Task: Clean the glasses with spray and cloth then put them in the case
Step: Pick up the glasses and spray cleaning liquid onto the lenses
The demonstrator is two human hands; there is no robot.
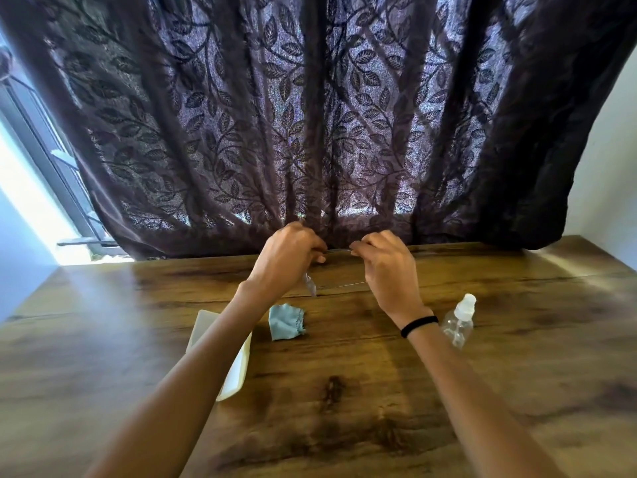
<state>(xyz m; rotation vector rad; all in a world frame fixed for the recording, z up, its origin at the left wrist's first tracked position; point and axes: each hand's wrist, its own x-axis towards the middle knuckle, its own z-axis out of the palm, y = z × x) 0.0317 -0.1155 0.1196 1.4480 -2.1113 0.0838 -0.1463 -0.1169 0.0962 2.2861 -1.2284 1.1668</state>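
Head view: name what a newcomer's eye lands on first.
The dark purple leaf-patterned curtain fills the top, backlit. Below it, the left hand and right hand hold thin wire-framed glasses above the brown wooden table. A crumpled light blue cloth and clear plastic spray bottle sit nearer.

Dark leaf-patterned curtain (310,115) hangs along the far edge of the wooden bench (344,408). Bright window (31,139) far left. Pale wall (613,160) right.

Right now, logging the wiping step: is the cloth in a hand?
No, the blue cloth lies on the table; left hand and right hand hold the glasses.
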